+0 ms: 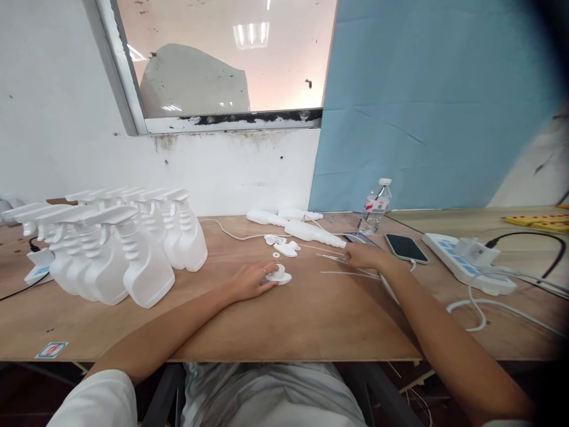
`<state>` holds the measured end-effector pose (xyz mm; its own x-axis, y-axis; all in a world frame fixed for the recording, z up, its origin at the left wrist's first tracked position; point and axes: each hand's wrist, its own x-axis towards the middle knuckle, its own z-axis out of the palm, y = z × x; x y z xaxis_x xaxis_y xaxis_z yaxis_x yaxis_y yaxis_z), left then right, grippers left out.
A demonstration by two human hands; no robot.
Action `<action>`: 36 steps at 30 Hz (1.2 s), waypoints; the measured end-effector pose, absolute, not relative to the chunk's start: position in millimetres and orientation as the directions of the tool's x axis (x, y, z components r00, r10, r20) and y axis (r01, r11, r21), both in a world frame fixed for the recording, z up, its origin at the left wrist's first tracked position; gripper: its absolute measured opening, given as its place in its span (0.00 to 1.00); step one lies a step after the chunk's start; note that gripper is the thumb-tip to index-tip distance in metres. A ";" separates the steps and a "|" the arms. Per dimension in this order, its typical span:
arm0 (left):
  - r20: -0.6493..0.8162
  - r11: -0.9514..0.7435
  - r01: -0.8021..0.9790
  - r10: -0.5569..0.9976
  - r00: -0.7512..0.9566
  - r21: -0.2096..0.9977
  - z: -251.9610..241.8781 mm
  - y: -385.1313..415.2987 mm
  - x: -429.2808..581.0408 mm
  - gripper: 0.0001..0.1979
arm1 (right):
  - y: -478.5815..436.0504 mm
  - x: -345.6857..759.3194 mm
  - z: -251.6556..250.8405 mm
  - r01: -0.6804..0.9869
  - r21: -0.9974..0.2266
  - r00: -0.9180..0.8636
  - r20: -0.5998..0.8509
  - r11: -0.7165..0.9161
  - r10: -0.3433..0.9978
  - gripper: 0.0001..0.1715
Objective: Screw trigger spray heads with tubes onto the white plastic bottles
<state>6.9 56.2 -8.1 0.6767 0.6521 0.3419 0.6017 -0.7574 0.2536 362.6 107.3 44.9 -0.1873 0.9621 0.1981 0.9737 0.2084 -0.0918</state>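
My left hand (254,280) rests on the table, its fingers closed around a small white plastic sprayer part (282,276). To the right, my right hand (359,255) grips slim metal tweezers (331,257) whose tips point left. Just beyond my left hand lie a small white ring (276,255) and several loose white plastic pieces (284,247). White spray bottles (313,232) lie on their sides behind them. A thin white tube (342,273) runs along the table below my right hand.
Several upright white spray bottles (149,273) crowd the left side. At the right are a clear water bottle (376,207), a phone (406,247) on a cable, and a white power strip (462,264) with a charger. A wall with a window frame (235,123) rises behind.
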 end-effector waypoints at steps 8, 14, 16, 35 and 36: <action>0.356 -0.768 0.593 0.638 0.683 0.241 -7.3 55.5 6.2 0.16 | 84.3 323.1 75.3 0.801 -0.487 0.079 0.663 0.348 0.745 0.16; 0.354 -0.767 0.594 0.641 0.682 0.243 -8.1 55.6 6.4 0.16 | 81.5 296.6 61.6 0.155 -0.843 -0.072 0.510 0.515 0.857 0.18; 0.355 -0.769 0.592 0.637 0.684 0.240 -7.1 54.9 6.4 0.15 | 83.6 293.9 53.8 0.250 -0.874 -0.302 0.339 0.417 0.891 0.18; 0.373 -0.804 0.540 0.595 0.713 0.249 -4.4 52.9 3.6 0.20 | 72.2 254.5 29.0 -0.214 -0.955 -0.361 0.275 0.208 0.891 0.17; 0.380 -0.805 0.536 0.593 0.710 0.254 -4.8 53.3 3.5 0.20 | 70.9 251.3 27.4 -0.225 -0.955 -0.363 0.265 0.192 0.893 0.17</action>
<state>3.5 53.3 -4.8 0.7104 0.5926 0.3796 0.5360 -0.8051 0.2538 251.3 70.9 27.4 -0.3627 0.8934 0.2652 -0.2248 0.1923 -0.9553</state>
